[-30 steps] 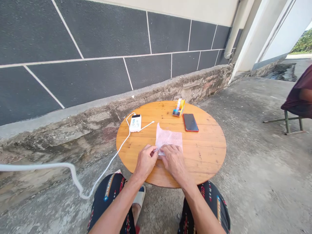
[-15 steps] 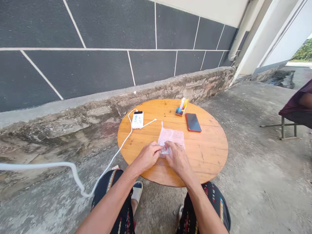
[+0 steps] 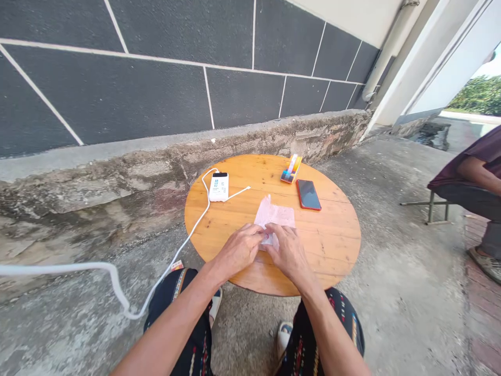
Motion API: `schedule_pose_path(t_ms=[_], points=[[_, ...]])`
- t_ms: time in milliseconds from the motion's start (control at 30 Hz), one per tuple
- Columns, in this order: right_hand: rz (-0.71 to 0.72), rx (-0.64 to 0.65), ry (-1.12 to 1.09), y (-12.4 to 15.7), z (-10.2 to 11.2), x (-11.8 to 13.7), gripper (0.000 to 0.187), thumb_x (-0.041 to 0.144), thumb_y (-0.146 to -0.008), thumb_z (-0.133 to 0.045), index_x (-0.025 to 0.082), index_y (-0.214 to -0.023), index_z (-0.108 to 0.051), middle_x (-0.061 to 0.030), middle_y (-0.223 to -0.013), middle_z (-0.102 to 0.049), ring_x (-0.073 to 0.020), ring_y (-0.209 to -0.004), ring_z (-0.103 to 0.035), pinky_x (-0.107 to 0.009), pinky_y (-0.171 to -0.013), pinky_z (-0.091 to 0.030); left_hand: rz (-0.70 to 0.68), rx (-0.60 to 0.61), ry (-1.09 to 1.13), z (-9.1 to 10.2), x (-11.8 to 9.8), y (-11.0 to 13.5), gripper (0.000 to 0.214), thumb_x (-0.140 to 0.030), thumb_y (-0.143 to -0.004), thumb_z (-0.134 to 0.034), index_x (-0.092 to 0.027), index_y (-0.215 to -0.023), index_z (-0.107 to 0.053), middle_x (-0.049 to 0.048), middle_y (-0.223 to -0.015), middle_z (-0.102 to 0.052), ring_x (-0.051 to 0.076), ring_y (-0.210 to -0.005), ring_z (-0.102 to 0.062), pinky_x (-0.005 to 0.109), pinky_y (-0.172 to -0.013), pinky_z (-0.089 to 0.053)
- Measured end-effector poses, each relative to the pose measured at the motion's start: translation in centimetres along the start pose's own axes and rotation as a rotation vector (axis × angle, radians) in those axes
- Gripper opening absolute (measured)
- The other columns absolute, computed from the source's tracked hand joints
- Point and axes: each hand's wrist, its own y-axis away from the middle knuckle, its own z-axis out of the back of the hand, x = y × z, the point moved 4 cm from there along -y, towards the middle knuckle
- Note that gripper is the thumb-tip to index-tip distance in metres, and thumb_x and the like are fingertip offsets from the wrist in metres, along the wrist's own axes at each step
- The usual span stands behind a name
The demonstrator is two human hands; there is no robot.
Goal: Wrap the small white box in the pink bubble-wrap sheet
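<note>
A thin, pale pink wrapping sheet lies wrinkled near the front of the round wooden table, one corner sticking up at its far left. My left hand is closed at the sheet's near left edge, thumb and fingers pinching it. From the other side my right hand grips the near part, its fingers bent and the thumb low. Between my fingertips shows a folded, whitish bit with a small reddish spot; what it wraps, if anything, I cannot make out.
A white power bank with a white cable sits at the table's left. Behind and right are a tape dispenser and a red-edged phone. A tiled wall runs behind. A seated person is at the right.
The camera view has shifted slightly, bringing more of the seated person in. My left hand has moved a little over the sheet, and the sheet's far left corner now stands wider.
</note>
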Motion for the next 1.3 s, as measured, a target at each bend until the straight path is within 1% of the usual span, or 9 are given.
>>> schedule_pose_path(t_ms=[167, 300, 467, 600, 700, 833, 1000, 1133, 1300], points=[[0.009, -0.043, -0.144, 1.2, 2.2, -1.6, 0.03, 0.027, -0.086, -0.056, 0.021, -0.115, -0.054, -0.0072, -0.119, -0.063, -0.0226, -0.112, -0.055, -0.039, -0.096, -0.038, 0.029, 0.025, -0.091, 0.0, 0.0, 0.0, 0.029, -0.004, -0.083, -0.042, -0.016, -0.096, -0.066, 0.0079, -0.105, -0.063, 0.02, -0.099, -0.056, 0.033, -0.088, -0.047], [-0.287, -0.079, -0.177, 3.2, 4.0, -5.3, 0.023, 0.035, -0.085, -0.053, 0.019, -0.1, -0.06, -0.0074, -0.098, -0.068, -0.0216, -0.091, -0.063, -0.037, -0.082, -0.047, 0.034, 0.051, -0.1, 0.0, 0.1, -0.2, 0.026, -0.003, -0.082, -0.042, -0.016, -0.089, -0.063, 0.0068, -0.104, -0.062, 0.02, -0.097, -0.056, 0.032, -0.087, -0.047], [-0.518, 0.086, -0.294, 4.3, 4.0, -6.7, 0.035, 0.048, -0.085, -0.051, 0.017, -0.099, -0.058, -0.0058, -0.081, -0.067, -0.0186, -0.075, -0.064, -0.03, -0.066, -0.049, 0.023, 0.065, -0.108, 0.0, 0.4, -0.4, 0.023, -0.003, -0.081, -0.044, -0.018, -0.085, -0.06, 0.0047, -0.099, -0.061, 0.019, -0.095, -0.056, 0.031, -0.085, -0.047], [-0.631, 0.211, -0.464, 3.5, 2.8, -6.4, 0.043, 0.055, -0.083, -0.051, 0.018, -0.106, -0.052, -0.0026, -0.073, -0.064, -0.018, -0.067, -0.065, -0.025, -0.053, -0.048, 0.015, 0.045, -0.09, -0.1, 0.6, -0.2, 0.022, -0.003, -0.081, -0.043, -0.018, -0.085, -0.059, 0.0044, -0.099, -0.06, 0.019, -0.096, -0.055, 0.03, -0.085, -0.047], [-0.709, 0.324, -0.445, 2.8, 2.4, -6.9, 0.043, 0.058, -0.082, -0.052, 0.02, -0.103, -0.05, 0.0028, -0.06, -0.058, -0.0149, -0.052, -0.06, -0.022, -0.043, -0.046, 0.016, 0.027, -0.062, -0.1, 0.7, 0.0, 0.021, -0.003, -0.081, -0.044, -0.018, -0.083, -0.058, 0.0039, -0.098, -0.059, 0.018, -0.096, -0.055, 0.03, -0.085, -0.046], [-0.768, 0.41, -0.369, 2.8, 3.1, -7.8, 0.045, 0.061, -0.079, -0.056, 0.021, -0.099, -0.051, 0.001, -0.069, -0.06, -0.0132, -0.047, -0.06, -0.022, -0.039, -0.046, 0.026, 0.018, -0.044, 0.1, 0.8, 0.1, 0.02, -0.003, -0.082, -0.045, -0.018, -0.081, -0.058, 0.0036, -0.097, -0.059, 0.018, -0.095, -0.055, 0.03, -0.084, -0.047], [-0.823, 0.48, -0.56, 3.6, 3.4, -6.6, 0.052, 0.065, -0.076, -0.056, 0.02, -0.101, -0.053, -0.0018, -0.075, -0.064, -0.0144, -0.052, -0.065, -0.021, -0.043, -0.049, 0.002, -0.007, -0.013, -0.1, 0.9, 0.2, 0.021, -0.003, -0.082, -0.044, -0.018, -0.083, -0.059, 0.0039, -0.095, -0.06, 0.019, -0.092, -0.055, 0.031, -0.082, -0.046], [-0.775, 0.541, -0.695, 3.1, 3.0, -5.3, 0.057, 0.064, -0.071, -0.064, 0.02, -0.108, -0.056, -0.0015, -0.072, -0.066, -0.0135, -0.053, -0.064, -0.021, -0.045, -0.051, -0.001, -0.055, 0.006, -0.6, 1.3, 0.3, 0.022, -0.005, -0.085, -0.041, -0.018, -0.084, -0.059, 0.0051, -0.096, -0.06, 0.02, -0.092, -0.056, 0.034, -0.08, -0.046], [-0.759, 0.542, -0.683, 2.2, 2.7, -5.5, 0.052, 0.063, -0.066, -0.068, 0.016, -0.087, -0.064, -0.0003, -0.068, -0.06, -0.0102, -0.051, -0.059, -0.019, -0.041, -0.05, -0.018, -0.051, 0.007, -1.0, 1.4, 0.3, 0.022, -0.006, -0.086, -0.041, -0.018, -0.084, -0.06, 0.0056, -0.099, -0.061, 0.02, -0.093, -0.057, 0.034, -0.081, -0.046]])
